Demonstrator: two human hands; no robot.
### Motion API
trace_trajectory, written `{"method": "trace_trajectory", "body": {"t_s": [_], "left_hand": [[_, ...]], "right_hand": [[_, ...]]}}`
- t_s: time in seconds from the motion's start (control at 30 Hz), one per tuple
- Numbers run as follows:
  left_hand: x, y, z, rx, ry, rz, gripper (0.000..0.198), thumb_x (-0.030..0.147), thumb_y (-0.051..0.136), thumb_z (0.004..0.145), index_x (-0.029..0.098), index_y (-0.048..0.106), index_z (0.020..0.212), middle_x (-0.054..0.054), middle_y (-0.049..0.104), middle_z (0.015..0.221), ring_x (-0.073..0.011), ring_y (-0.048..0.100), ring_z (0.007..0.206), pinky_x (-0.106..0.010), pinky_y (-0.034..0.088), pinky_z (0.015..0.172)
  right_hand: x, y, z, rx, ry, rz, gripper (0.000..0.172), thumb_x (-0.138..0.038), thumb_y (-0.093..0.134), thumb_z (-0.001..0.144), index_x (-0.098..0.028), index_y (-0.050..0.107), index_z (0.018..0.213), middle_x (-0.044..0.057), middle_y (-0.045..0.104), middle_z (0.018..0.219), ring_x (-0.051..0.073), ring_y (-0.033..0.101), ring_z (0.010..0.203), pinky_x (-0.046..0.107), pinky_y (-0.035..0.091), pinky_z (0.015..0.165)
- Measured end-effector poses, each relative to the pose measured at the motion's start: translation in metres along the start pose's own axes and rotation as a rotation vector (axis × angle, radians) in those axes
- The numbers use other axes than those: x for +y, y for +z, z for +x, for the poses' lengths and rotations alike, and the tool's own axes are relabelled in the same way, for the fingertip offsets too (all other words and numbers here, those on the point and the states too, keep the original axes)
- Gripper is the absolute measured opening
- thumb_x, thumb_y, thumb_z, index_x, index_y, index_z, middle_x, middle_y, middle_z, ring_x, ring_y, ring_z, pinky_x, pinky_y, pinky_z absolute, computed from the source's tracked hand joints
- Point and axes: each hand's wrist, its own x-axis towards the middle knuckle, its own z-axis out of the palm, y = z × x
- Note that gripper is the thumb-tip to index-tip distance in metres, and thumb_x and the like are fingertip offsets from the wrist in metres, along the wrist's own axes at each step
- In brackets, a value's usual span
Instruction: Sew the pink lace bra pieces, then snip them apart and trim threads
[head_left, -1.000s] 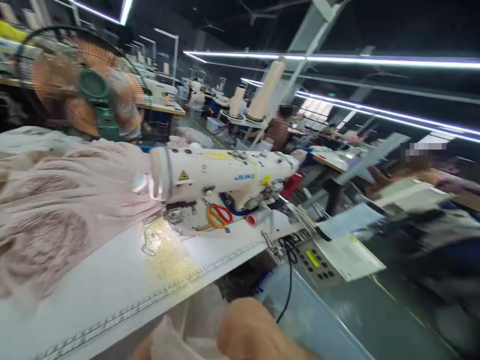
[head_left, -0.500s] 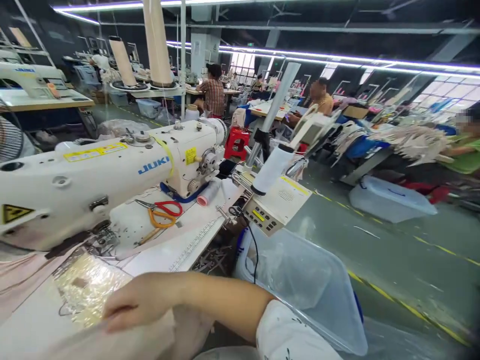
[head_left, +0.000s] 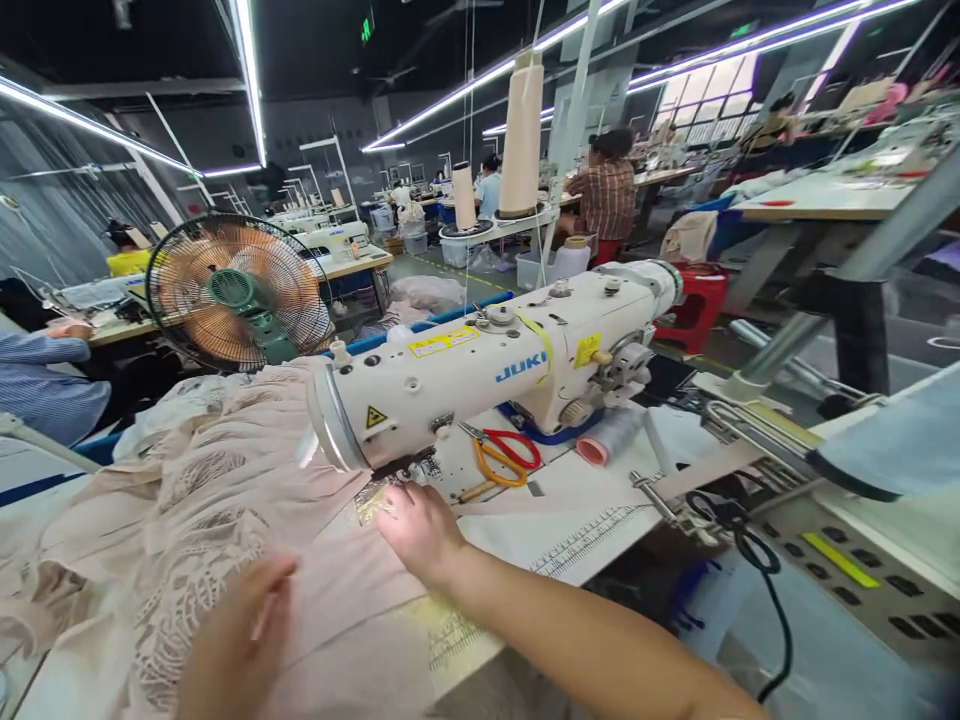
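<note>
A white sewing machine (head_left: 480, 360) stands on the table. My right hand (head_left: 420, 530) is beside its needle area, with the fingers bent and closed over the shiny yellowish plate and the edge of the pale pink fabric (head_left: 345, 580); what is between the fingertips is hidden. My left hand (head_left: 244, 640) is over the fabric at lower left, blurred by motion, so its grip does not show. A bunched heap of pink lacy garments (head_left: 202, 500) lies left of the machine. Behind my right hand lie scissors (head_left: 502, 455) with red and orange handles.
A thread spool (head_left: 611, 440) lies by the machine's base. A printed ruler (head_left: 577, 540) runs along the table edge. At right are a control box (head_left: 847, 570) and a metal post. A large fan (head_left: 236, 290) stands beyond the garments; a person in a striped shirt (head_left: 604, 195) sits behind.
The view has swung left, bringing in the fan and garment heap. My right hand has moved up to the machine's needle area. My left hand has come into view.
</note>
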Motion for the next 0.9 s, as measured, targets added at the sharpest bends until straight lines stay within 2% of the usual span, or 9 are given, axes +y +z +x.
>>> {"method": "trace_trajectory", "body": {"t_s": [0.03, 0.07, 0.13, 0.23, 0.37, 0.47, 0.53, 0.7, 0.9], "left_hand": [[0.009, 0.018, 0.004, -0.046, 0.078, -0.086, 0.025, 0.029, 0.041, 0.094, 0.029, 0.059, 0.111, -0.001, 0.069, 0.104, -0.0182, 0.066, 0.094, -0.029, 0.057, 0.078], [0.018, 0.036, 0.008, -0.133, 0.107, -0.135, 0.031, 0.024, 0.039, 0.094, 0.026, 0.055, 0.12, -0.003, 0.067, 0.114, -0.0176, 0.065, 0.1, -0.027, 0.056, 0.08], [0.035, 0.066, 0.012, -0.221, 0.121, -0.148, 0.038, 0.021, 0.036, 0.093, 0.018, 0.049, 0.129, -0.01, 0.062, 0.124, -0.019, 0.061, 0.109, -0.029, 0.053, 0.089], [0.042, 0.091, 0.013, -0.283, 0.16, -0.04, 0.043, 0.028, 0.042, 0.092, 0.014, 0.048, 0.132, -0.013, 0.056, 0.132, -0.0238, 0.054, 0.119, -0.036, 0.049, 0.097], [0.034, 0.095, 0.013, -0.32, 0.207, 0.124, 0.045, 0.038, 0.044, 0.092, 0.012, 0.054, 0.127, -0.014, 0.056, 0.132, -0.0279, 0.054, 0.119, -0.04, 0.048, 0.097], [0.033, 0.096, 0.023, -0.351, 0.178, 0.176, 0.046, 0.041, 0.043, 0.092, 0.011, 0.056, 0.125, -0.014, 0.058, 0.13, -0.029, 0.056, 0.116, -0.041, 0.047, 0.096], [0.036, 0.098, 0.031, -0.362, 0.155, 0.183, 0.045, 0.041, 0.043, 0.092, 0.012, 0.057, 0.124, -0.013, 0.059, 0.129, -0.0288, 0.056, 0.116, -0.04, 0.047, 0.096], [0.038, 0.098, 0.045, -0.397, 0.126, 0.182, 0.041, 0.035, 0.047, 0.089, 0.011, 0.059, 0.121, -0.014, 0.061, 0.125, -0.0297, 0.057, 0.11, -0.041, 0.048, 0.091], [0.036, 0.098, 0.046, -0.378, 0.107, 0.126, 0.04, 0.035, 0.048, 0.089, 0.015, 0.058, 0.121, -0.013, 0.061, 0.124, -0.0286, 0.057, 0.108, -0.04, 0.048, 0.089]], "right_hand": [[0.0, 0.002, -0.001, 0.003, 0.002, -0.005, 0.015, -0.011, 0.052, 0.084, -0.018, 0.065, 0.08, 0.01, 0.064, 0.091, 0.023, 0.057, 0.088, 0.033, 0.046, 0.072], [0.001, 0.003, -0.003, 0.0, 0.009, -0.009, 0.015, -0.011, 0.053, 0.083, -0.017, 0.065, 0.078, 0.01, 0.064, 0.086, 0.023, 0.058, 0.085, 0.033, 0.047, 0.071], [0.003, 0.002, -0.011, -0.008, 0.023, -0.012, 0.014, -0.009, 0.053, 0.082, -0.016, 0.066, 0.079, 0.009, 0.064, 0.078, 0.023, 0.059, 0.079, 0.033, 0.048, 0.068], [0.008, -0.003, -0.037, -0.009, -0.013, 0.01, 0.012, -0.011, 0.058, 0.079, -0.016, 0.066, 0.087, 0.008, 0.066, 0.086, 0.023, 0.061, 0.083, 0.031, 0.051, 0.069], [0.012, -0.003, -0.081, 0.051, -0.082, 0.066, 0.019, -0.016, 0.056, 0.081, -0.018, 0.065, 0.098, 0.007, 0.065, 0.114, 0.022, 0.057, 0.106, 0.029, 0.049, 0.088], [0.014, 0.006, -0.101, 0.192, -0.093, 0.114, 0.026, -0.019, 0.051, 0.086, -0.017, 0.062, 0.109, 0.007, 0.064, 0.12, 0.022, 0.056, 0.111, 0.03, 0.047, 0.093], [0.015, 0.012, -0.105, 0.229, -0.099, 0.124, 0.027, -0.022, 0.051, 0.087, -0.017, 0.062, 0.111, 0.008, 0.064, 0.121, 0.022, 0.055, 0.113, 0.031, 0.047, 0.093], [0.017, 0.012, -0.102, 0.148, -0.061, 0.136, 0.031, -0.026, 0.052, 0.087, -0.017, 0.061, 0.115, 0.007, 0.061, 0.125, 0.024, 0.053, 0.117, 0.034, 0.047, 0.095], [0.014, 0.01, -0.101, 0.08, -0.033, 0.157, 0.033, -0.029, 0.051, 0.088, -0.017, 0.061, 0.117, 0.008, 0.059, 0.129, 0.026, 0.052, 0.119, 0.036, 0.045, 0.097]]}}
